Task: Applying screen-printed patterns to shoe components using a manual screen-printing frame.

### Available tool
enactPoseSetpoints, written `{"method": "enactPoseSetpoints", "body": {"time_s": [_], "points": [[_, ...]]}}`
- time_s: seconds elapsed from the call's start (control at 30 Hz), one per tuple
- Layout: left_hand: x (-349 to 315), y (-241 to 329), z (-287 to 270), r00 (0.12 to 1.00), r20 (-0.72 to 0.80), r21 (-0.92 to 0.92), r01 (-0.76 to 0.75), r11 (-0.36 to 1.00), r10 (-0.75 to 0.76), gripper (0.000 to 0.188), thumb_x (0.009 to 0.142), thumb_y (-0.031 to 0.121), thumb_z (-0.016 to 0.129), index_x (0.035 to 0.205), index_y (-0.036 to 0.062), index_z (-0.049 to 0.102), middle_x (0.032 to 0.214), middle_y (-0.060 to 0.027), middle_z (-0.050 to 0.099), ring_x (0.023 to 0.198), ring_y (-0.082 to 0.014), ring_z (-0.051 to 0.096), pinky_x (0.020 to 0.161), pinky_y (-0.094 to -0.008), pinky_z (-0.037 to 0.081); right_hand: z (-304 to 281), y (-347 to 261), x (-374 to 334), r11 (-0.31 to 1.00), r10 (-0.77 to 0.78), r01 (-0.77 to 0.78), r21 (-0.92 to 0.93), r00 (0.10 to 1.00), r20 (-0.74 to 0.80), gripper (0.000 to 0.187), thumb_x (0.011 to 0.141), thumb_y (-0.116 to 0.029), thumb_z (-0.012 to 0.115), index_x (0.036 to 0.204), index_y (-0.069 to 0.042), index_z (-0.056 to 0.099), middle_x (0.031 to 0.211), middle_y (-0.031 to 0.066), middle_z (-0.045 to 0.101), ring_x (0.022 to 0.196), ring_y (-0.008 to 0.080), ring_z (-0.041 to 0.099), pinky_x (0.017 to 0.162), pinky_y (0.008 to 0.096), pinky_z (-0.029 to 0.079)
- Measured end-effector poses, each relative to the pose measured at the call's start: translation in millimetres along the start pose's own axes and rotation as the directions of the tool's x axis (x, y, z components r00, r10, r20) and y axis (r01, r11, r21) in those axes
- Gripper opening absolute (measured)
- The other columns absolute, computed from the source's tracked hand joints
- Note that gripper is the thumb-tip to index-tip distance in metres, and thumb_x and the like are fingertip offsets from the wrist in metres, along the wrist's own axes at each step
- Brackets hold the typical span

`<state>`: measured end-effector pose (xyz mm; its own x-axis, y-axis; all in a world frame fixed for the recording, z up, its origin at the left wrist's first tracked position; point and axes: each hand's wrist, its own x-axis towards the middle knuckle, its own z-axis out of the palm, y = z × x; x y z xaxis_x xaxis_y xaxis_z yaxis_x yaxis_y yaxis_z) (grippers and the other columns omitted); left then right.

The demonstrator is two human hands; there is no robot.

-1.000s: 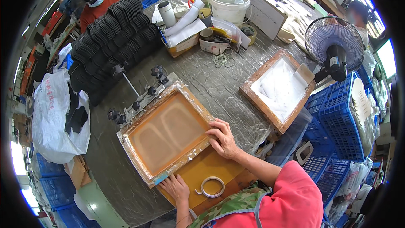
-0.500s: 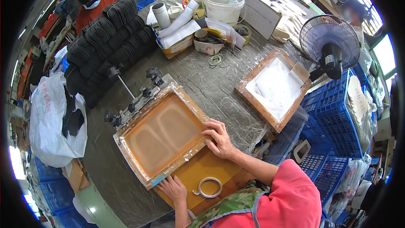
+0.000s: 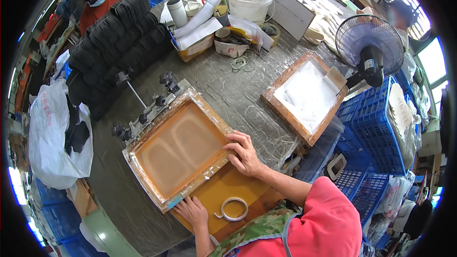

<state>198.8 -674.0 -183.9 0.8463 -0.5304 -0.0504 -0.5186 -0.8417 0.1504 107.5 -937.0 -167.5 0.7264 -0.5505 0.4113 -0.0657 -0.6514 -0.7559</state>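
A wooden screen-printing frame (image 3: 206, 108) with an orange-brown mesh (image 3: 178, 150) lies tilted across the table, its far left side held in a metal hinge clamp (image 3: 143, 123) with black knobs. My right hand (image 3: 243, 154) grips the frame's right edge, fingers curled over it. My left hand (image 3: 193, 213) lies flat, fingers stretched, at the frame's near corner beside a strip of blue tape (image 3: 175, 203). Under both hands is a yellow-brown sheet (image 3: 238, 184). On that sheet, between my forearms, rests a tape roll (image 3: 233, 209) with a loose end.
A second wooden frame (image 3: 312, 135) holding white material lies to the right, beside a fan (image 3: 369, 50) and blue crates (image 3: 378, 128). Black stacked pieces (image 3: 112, 43) stand far left; a white bucket (image 3: 250, 2) stands at the back. A white sack (image 3: 57, 152) sits left. Two people are farther off.
The whole view has shifted slightly, with the scene moving a little left. Both hands keep about the same places at the frame.
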Motion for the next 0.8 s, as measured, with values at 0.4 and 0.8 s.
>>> {"method": "enactPoseSetpoints", "body": {"time_s": [0.4,0.8], "points": [[10.6,-11.2,-2.7,0.996,-0.091,-0.128,-0.013,0.992,0.001,0.032,0.087,0.029,0.055,0.108,0.0045,0.061,0.117,-0.0214,0.053,0.115,-0.04,0.044,0.1,-0.059,0.026,19.3,1.1,0.2,0.995,0.069,-0.066,-0.08,0.997,0.036,0.026,0.078,-0.003,0.053,0.102,-0.001,0.062,0.128,0.0197,0.045,0.124,0.0367,0.04,0.106,0.046,0.032],[4.8,-22.0,-2.0,0.998,0.047,-0.313,0.046,0.949,-0.033,0.037,0.086,0.025,0.057,0.116,0.0033,0.059,0.124,-0.0216,0.052,0.117,-0.0406,0.045,0.099,-0.058,0.026,29.8,6.5,-6.5,0.984,0.136,-0.127,-0.127,0.989,0.064,0.026,0.085,-0.016,0.049,0.103,-0.001,0.06,0.133,0.0191,0.04,0.126,0.0352,0.038,0.106,0.0464,0.03]]}}
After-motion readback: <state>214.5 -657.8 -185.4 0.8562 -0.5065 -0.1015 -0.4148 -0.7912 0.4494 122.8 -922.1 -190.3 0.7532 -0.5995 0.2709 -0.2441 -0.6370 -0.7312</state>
